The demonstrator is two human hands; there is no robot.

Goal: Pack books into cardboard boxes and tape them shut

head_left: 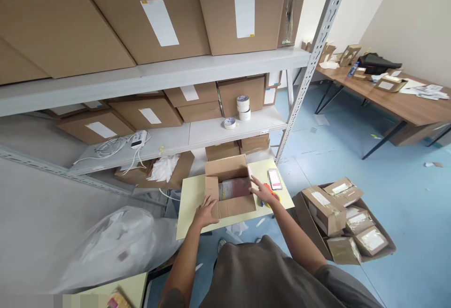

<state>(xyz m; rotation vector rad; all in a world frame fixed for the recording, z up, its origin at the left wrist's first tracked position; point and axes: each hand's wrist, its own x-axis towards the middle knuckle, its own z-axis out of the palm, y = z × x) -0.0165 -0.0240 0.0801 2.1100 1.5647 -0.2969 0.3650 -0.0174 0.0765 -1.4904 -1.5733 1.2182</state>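
An opened cardboard box [235, 207] stands on a small pale yellow table [190, 204], its flaps folded outward. Inside lies a flat wrapped item [233, 189], greyish and dark red, too blurred to name. My left hand [206, 211] rests at the box's near left corner with its fingers spread. At the right side my right hand [261, 190] reaches to the box edge, fingers stretched out. Close to the right hand are a red and yellow object [273, 194], partly covered by the hand and forearm, and a phone [275, 179] lying on the table.
A metal shelf [225, 63] with large cartons rises right behind the table. White tape rolls [243, 108] and a power strip [138, 139] sit on its middle level. On the floor at right, a big carton [306, 221] holds several packed boxes. A plastic bag [120, 242] lies at left.
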